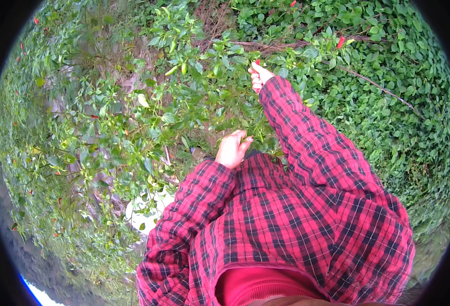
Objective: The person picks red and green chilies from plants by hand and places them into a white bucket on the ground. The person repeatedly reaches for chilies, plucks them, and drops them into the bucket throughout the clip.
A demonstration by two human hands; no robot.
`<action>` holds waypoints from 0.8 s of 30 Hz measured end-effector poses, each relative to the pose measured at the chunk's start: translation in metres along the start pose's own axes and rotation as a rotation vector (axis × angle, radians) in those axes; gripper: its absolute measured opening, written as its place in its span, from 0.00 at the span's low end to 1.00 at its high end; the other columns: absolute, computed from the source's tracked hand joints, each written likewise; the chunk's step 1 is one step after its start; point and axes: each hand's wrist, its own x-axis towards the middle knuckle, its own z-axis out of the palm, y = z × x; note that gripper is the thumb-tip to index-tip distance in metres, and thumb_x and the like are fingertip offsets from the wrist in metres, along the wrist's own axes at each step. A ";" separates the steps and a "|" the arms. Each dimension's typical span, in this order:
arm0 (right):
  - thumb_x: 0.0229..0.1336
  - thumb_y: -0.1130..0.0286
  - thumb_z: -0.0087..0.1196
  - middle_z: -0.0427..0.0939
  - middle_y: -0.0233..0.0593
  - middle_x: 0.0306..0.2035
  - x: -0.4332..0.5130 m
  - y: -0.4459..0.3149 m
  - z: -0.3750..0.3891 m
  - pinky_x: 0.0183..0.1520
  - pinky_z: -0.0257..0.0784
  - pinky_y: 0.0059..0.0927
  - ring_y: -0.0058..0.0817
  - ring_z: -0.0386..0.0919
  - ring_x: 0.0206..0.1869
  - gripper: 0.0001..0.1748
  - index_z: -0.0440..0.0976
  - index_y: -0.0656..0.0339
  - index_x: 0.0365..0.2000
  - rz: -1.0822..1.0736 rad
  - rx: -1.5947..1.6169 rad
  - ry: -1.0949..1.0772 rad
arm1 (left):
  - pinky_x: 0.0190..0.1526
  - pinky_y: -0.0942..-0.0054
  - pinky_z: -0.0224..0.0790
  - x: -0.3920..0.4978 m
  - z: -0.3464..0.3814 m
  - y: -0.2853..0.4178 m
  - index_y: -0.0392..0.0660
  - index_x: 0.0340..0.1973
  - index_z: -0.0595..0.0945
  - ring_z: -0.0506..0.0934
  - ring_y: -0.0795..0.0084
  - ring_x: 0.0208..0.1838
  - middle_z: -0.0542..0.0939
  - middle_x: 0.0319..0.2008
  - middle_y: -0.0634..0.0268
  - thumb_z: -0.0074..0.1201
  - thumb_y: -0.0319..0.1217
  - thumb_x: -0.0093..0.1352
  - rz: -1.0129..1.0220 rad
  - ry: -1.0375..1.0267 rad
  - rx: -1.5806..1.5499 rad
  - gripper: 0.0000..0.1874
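My right hand (261, 76) reaches forward among the pepper plants, fingers curled. A red chili pepper (257, 61) shows at its thumb and fingertip, pinched there. A second bit of red shows at the lower edge of this hand, too small to name. Nearer my body, my left hand (232, 150) is half curled, with the thumb towards the fingertips; its palm is hidden, so I cannot tell whether it holds anything. Ahead and to the left, green chili peppers (172, 70) hang on a leafy plant. Another red chili pepper (340, 42) stands beyond my right hand.
Pepper plants with scattered red fruit spread over the left side. A white bag or sheet (148, 212), partly behind leaves, lies left of my sleeve. Dense leafy vines (393, 76) cover the right side. A thin bare stick (378, 86) slants across them.
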 end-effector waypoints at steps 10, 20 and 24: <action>0.54 0.72 0.47 0.54 0.20 0.11 -0.011 0.019 -0.003 0.12 0.46 0.15 0.11 0.51 0.10 0.04 0.63 0.54 0.26 -0.205 0.329 -0.087 | 0.30 0.63 0.62 -0.006 0.001 -0.003 0.35 0.26 0.71 0.72 0.51 0.29 0.70 0.24 0.50 0.50 0.31 0.61 -0.103 -0.078 0.063 0.10; 0.60 0.49 0.34 0.55 0.20 0.11 0.010 0.007 0.016 0.13 0.49 0.17 0.12 0.52 0.10 0.28 0.66 0.69 0.32 -0.085 0.380 -0.026 | 0.25 0.68 0.59 -0.012 0.014 -0.014 0.35 0.24 0.71 0.67 0.60 0.21 0.66 0.19 0.52 0.50 0.32 0.61 -0.103 -0.016 -0.006 0.12; 0.57 0.57 0.41 0.54 0.20 0.10 0.024 0.004 0.020 0.12 0.48 0.17 0.12 0.53 0.09 0.18 0.66 0.65 0.30 -0.042 0.284 -0.072 | 0.30 0.71 0.64 -0.013 0.013 -0.012 0.37 0.29 0.76 0.73 0.63 0.25 0.73 0.23 0.55 0.49 0.33 0.63 -0.156 -0.107 0.038 0.10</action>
